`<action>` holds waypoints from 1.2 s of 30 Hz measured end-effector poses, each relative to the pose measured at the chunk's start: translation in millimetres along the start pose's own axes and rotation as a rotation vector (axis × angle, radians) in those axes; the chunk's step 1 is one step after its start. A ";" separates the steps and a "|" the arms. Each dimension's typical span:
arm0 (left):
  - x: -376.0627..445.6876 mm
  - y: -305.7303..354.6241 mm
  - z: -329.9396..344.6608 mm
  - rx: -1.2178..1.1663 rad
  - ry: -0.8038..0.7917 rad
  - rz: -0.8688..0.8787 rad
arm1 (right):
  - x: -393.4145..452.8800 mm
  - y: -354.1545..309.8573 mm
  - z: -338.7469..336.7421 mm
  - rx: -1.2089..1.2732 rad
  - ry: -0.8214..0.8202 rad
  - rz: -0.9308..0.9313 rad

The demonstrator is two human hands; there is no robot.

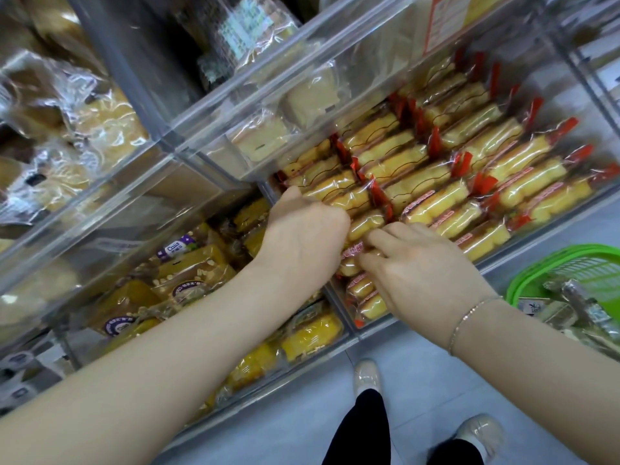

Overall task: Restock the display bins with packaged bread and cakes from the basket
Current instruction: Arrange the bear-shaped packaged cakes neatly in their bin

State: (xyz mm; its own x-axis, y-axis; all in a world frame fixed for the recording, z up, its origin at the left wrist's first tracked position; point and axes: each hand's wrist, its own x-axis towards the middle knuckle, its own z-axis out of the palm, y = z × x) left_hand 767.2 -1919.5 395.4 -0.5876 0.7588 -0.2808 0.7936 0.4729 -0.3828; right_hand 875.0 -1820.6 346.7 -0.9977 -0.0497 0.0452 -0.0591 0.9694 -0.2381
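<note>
A clear plastic display bin (pixel 550 226) holds several rows of yellow cakes (pixel 446 182) in clear wrappers with red ends. My left hand (pixel 302 236) reaches into the bin's left front corner, its fingers curled over a wrapped cake (pixel 349 199) and hidden behind the hand. My right hand (pixel 419 266) is beside it, fingertips pinching a wrapped cake (pixel 364 224) in the front row. The green basket (pixel 523 280) stands at the right edge with several clear packets inside.
More clear bins surround this one: pale sponge slices (pixel 268 135) above, nut-topped cakes with purple labels (pixel 188 280) lower left, bagged bread (pixel 67 122) far left. Grey floor and my shoes (pixel 367 377) lie below.
</note>
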 end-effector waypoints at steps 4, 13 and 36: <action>-13.7 -2.6 0.6 -0.081 0.088 0.022 | 2.9 0.4 0.1 0.041 -0.086 0.042; -4.1 -6.1 4.0 -0.151 0.026 0.028 | 20.4 11.0 -23.4 0.139 0.158 0.160; -20.4 3.3 0.0 -0.037 -0.010 -0.050 | 53.8 48.8 -35.6 -0.006 -0.047 -0.110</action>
State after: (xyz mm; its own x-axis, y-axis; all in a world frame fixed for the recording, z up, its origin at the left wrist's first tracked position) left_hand 781.8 -1933.4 399.9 -0.6284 0.7294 -0.2704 0.7681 0.5268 -0.3639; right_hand 819.6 -1767.4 372.0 -0.9857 -0.1667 0.0251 -0.1680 0.9590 -0.2282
